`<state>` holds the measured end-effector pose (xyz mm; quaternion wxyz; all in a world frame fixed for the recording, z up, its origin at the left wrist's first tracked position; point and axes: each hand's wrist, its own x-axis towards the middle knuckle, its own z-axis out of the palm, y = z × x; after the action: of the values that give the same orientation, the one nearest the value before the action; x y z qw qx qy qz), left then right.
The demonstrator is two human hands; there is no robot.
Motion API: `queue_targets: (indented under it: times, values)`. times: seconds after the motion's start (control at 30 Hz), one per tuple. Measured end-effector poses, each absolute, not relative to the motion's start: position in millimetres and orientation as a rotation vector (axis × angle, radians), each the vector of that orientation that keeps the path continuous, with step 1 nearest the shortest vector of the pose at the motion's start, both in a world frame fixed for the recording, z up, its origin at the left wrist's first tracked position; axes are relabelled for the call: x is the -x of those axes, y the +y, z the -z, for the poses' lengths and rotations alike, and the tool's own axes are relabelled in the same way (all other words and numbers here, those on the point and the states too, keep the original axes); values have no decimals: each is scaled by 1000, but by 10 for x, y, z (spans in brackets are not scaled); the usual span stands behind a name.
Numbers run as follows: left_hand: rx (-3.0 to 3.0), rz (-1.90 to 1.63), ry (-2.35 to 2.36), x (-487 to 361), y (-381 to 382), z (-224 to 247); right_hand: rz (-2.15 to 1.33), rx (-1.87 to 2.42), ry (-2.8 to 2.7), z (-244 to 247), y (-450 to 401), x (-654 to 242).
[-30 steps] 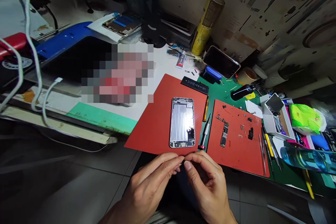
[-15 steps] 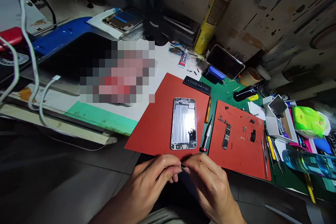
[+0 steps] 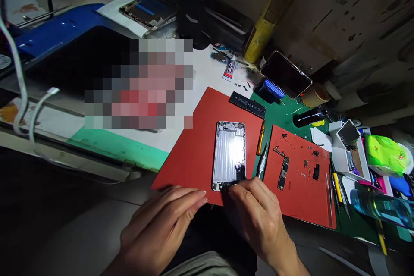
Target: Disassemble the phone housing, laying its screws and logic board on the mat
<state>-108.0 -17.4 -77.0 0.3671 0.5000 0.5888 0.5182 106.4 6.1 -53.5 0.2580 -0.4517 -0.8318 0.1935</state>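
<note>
A silver phone housing (image 3: 226,159), its inside facing up, lies on the left red mat (image 3: 190,151). The fingertips of my right hand (image 3: 258,211) are pinched together at the housing's lower right corner. Whatever they may hold is hidden. My left hand (image 3: 164,220) hovers off the mat's front edge, fingers long and pressed together with the thumb against them. Nothing shows at its tips. Close to the right hand lies a silver screwdriver (image 3: 262,161), with a gold screwdriver (image 3: 261,138) behind it. A black phone battery (image 3: 247,104) rests at the mat's back corner.
On the right red mat (image 3: 300,205) lie a logic board (image 3: 283,172) and several small parts. Tweezers and pens, a white box (image 3: 336,164) and a blue bottle (image 3: 381,207) stand farther right. A glue tube (image 3: 229,69) and propped phone (image 3: 286,73) are behind. White cables hang left.
My hands have come apart from a shared pinch on a tiny dark part. The right moved forward to the housing's lower corner; the left drew away leftward. The view shifted slightly.
</note>
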Motion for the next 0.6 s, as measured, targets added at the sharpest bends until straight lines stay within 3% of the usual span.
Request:
queue_targets:
  times: [0.17, 0.6]
  values:
    - [-2101, -1381, 1286, 1155, -83, 852, -343, 1238, -2357, 533, 114, -1011]
    - [-2239, -1219, 1252, 1174, -45, 900, -357, 1216, -2394, 455, 118, -958]
